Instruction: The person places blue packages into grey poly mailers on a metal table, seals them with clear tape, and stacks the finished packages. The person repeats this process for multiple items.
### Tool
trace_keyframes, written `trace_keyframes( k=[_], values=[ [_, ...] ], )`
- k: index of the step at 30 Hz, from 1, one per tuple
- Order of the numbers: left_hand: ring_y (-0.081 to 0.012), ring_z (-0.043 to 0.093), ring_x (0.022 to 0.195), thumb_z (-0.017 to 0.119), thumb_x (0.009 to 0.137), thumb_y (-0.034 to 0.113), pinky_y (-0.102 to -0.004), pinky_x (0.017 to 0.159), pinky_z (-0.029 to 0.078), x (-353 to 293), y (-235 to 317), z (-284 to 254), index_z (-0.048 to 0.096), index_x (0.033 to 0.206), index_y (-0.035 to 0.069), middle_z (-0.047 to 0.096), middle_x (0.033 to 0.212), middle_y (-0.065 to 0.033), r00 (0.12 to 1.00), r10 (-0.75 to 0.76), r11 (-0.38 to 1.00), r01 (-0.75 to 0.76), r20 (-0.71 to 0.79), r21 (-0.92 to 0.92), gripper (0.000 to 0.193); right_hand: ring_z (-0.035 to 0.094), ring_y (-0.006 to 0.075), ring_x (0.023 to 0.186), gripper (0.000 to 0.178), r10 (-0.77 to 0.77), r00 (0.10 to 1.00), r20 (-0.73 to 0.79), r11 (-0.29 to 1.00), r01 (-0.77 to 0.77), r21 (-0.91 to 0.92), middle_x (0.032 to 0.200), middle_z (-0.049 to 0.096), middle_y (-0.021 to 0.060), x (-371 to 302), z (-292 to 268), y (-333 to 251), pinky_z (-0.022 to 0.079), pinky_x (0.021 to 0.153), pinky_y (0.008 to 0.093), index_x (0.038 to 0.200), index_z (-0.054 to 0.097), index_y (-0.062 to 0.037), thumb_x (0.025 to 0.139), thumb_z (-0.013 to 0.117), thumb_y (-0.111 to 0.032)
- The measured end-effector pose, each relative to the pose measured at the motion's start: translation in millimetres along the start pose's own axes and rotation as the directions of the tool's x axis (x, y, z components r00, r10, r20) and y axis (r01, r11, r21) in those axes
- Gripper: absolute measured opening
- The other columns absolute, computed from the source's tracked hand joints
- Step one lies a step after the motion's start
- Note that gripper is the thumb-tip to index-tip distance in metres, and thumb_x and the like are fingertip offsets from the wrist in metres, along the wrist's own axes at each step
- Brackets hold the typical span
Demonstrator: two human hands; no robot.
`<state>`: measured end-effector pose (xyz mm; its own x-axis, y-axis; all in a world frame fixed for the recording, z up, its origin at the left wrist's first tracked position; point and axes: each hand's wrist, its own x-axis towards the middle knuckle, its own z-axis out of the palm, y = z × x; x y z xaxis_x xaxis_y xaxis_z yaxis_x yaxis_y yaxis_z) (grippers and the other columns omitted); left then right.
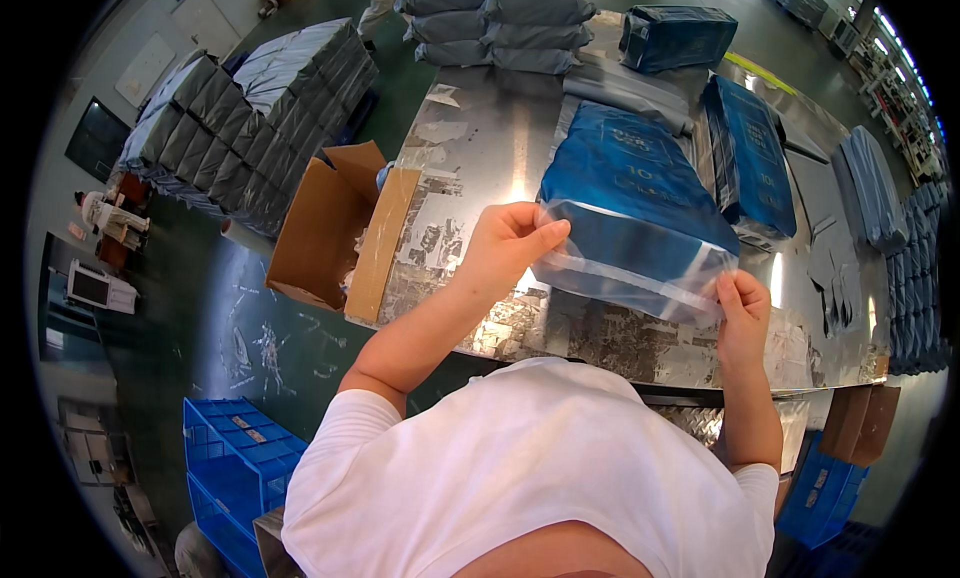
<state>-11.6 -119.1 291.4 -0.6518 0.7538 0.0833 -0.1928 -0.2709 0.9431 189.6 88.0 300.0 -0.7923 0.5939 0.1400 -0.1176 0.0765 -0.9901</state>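
Note:
A large blue package (635,183) lies on the metal table in front of me, inside a clear plastic bag (625,278) whose near end reaches past it toward me. My left hand (508,240) pinches the left corner of that near end between thumb and fingers. At the right corner my right hand (742,303) grips the same plastic edge, so the film is stretched between both hands. A pale strip runs along the film between them. To the right of it lies a second blue package (748,158), also in clear film.
The metal table (480,138) is scuffed. A third blue package (678,36) and stacked grey bags (495,23) sit at its far end. An open cardboard box (330,228) stands left, above a blue crate (240,458). Grey wrapped stacks (250,118) stand far left; more bags (870,188) lie right.

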Motion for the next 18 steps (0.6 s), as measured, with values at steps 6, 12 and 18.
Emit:
trace_keyframes(
  k=[6, 12, 18],
  values=[
    [-0.0061, 0.052, 0.055, 0.059, 0.082, 0.015, -0.0194, 0.053, 0.04, -0.2, 2.2, 2.7, 0.059, 0.071, 0.002, 0.059, 0.064, -0.0021, 0.999, -0.016, 0.999, 0.017, -0.043, 0.039, 0.016, 0.047, 0.0045, 0.059, 0.023, 0.019, 1.0, 0.008, 1.0, -0.019, -0.005, 0.065, 0.057, -0.0004, 0.3, 3.2, -3.4, 0.035, 0.057, 0.0186, 0.07, 0.059, -0.0004, 0.086, 0.054, -0.017],
    [-0.0045, 0.049, 0.052, 0.058, 0.083, 0.018, -0.0183, 0.05, 0.038, -2.7, -1.1, 2.7, 0.057, 0.066, 0.004, 0.056, 0.059, -0.0003, 0.995, -0.027, 0.998, 0.032, -0.098, 0.045, 0.022, 0.049, 0.0058, 0.058, 0.024, 0.033, 0.999, 0.017, 0.999, -0.032, -0.04, 0.064, 0.057, 0.0011, -4.4, 4.3, 2.2, 0.037, 0.056, 0.019, 0.069, 0.058, -0.0011, 0.086, 0.054, -0.018],
    [-0.0036, 0.044, 0.046, 0.057, 0.084, 0.021, -0.0172, 0.043, 0.033, -8.0, -7.4, -3.3, 0.055, 0.061, 0.005, 0.051, 0.054, 0.0017, 0.983, -0.057, 0.996, 0.068, -0.177, 0.055, 0.028, 0.051, 0.007, 0.058, 0.027, 0.135, 0.986, 0.093, 0.989, -0.129, -0.075, 0.064, 0.058, 0.0025, -13.3, 10.6, 11.9, 0.039, 0.056, 0.0204, 0.07, 0.058, -0.001, 0.087, 0.052, -0.02]
  ],
)
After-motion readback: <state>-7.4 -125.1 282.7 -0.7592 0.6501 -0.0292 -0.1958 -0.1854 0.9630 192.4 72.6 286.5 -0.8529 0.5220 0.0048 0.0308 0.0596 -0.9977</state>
